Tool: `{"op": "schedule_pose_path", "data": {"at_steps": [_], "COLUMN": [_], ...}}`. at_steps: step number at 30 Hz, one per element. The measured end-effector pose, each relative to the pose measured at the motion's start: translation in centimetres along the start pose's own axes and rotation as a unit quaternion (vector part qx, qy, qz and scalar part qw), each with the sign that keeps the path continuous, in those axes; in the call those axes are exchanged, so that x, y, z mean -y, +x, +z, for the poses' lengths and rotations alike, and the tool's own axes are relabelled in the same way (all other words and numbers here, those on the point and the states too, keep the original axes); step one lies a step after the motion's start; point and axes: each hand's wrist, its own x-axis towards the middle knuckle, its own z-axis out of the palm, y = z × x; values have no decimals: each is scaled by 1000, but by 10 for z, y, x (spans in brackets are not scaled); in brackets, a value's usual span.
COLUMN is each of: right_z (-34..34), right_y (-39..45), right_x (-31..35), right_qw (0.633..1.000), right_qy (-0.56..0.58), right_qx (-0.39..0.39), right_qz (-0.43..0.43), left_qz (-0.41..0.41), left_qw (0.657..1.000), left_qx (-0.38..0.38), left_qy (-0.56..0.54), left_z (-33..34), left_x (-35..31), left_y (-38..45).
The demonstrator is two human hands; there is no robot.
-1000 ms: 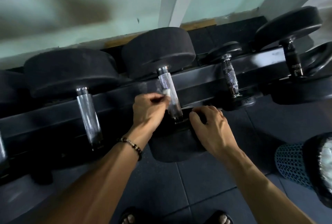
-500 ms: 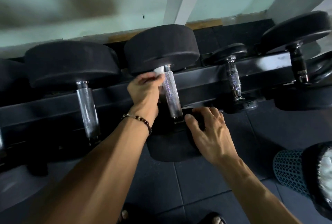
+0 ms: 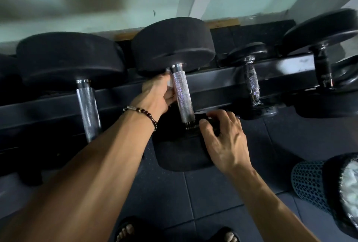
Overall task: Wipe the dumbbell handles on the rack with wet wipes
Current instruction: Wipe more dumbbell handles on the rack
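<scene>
A black dumbbell with a knurled chrome handle (image 3: 182,96) lies across the black rack (image 3: 217,79) in the middle. My left hand (image 3: 157,96) holds a small white wet wipe (image 3: 170,84) against the upper left side of that handle, just under the far weight head (image 3: 172,46). Most of the wipe is hidden by my fingers. My right hand (image 3: 224,141) grips the near weight head (image 3: 180,154) of the same dumbbell, fingers curled over its top edge.
Another big dumbbell (image 3: 87,110) lies to the left, a small chrome-handled one (image 3: 251,82) and a dark-handled one (image 3: 323,71) to the right. A perforated bin with a black liner (image 3: 319,187) stands at the lower right. My sandalled feet (image 3: 126,230) are on the dark floor tiles.
My left hand has slid the wipe from the handle's middle up to its far end and stays there. My right hand has kept its hold on the near weight head.
</scene>
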Motion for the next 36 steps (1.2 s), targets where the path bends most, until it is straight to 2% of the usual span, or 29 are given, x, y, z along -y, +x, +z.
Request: {"op": "schedule_pose_path", "data": {"at_steps": [2, 4, 5, 7, 10, 12, 14, 16, 18, 20, 22, 24, 26, 27, 29, 32, 34, 36], "right_z": [2, 2, 2, 3, 3, 2, 2, 3, 3, 4, 4, 5, 5, 5, 5, 6, 6, 6], "right_y": [0, 0, 0, 0, 0, 0, -1, -2, -1, -1, 0, 0, -1, -1, 0, 1, 1, 1], "right_x": [0, 0, 0, 1, 1, 2, 4, 4, 5, 5, 5, 4, 5, 6, 5, 5, 3, 3], "right_qw": [1000, 1000, 1000, 1000, 1000, 1000, 999, 999, 998, 999, 999, 999, 998, 998, 998, 998, 998, 998], "right_qy": [0, -4, -4, -7, -9, -4, -3, -5, -8, -12, -17, -14, -13, -15, -23, -27, -26, -25], "right_qx": [-9, -16, -19, -23, -25, -27, -35, -45, -52, -48, -48, -53, -59, -60, -58, -53, -56, -53], "right_qz": [-6, -11, -11, -11, -10, -6, -7, -11, -15, -11, -7, -2, -4, -3, 3, 5, 4, 2], "left_qz": [-12, -42, -52, -31, -15, -41, -91, -113, -69, -13, 2, -5, -28, -34, -2, 12, -17, -30], "left_qw": [997, 975, 967, 975, 990, 986, 961, 937, 948, 972, 986, 975, 933, 918, 920, 953, 942, 918], "left_qx": [68, 137, 155, 161, 138, 154, 200, 210, 176, 140, 112, 103, 166, 187, 173, 189, 252, 283], "left_qy": [44, 167, 195, 148, -5, 46, 168, 255, 256, 190, 124, 194, 319, 348, 352, 236, 220, 275], "left_z": [-9, -26, -34, -36, -17, -20, -39, -52, -50, -38, -26, -30, -41, -45, -44, -29, -30, -40], "left_x": [8, 23, 27, 22, 0, 1, 10, 21, 23, 18, 12, 17, 26, 27, 24, 16, 18, 25], "left_y": [0, -8, -9, -6, 1, 2, -9, -23, -27, -22, -13, -10, -13, -15, -11, -11, -15, -14]}}
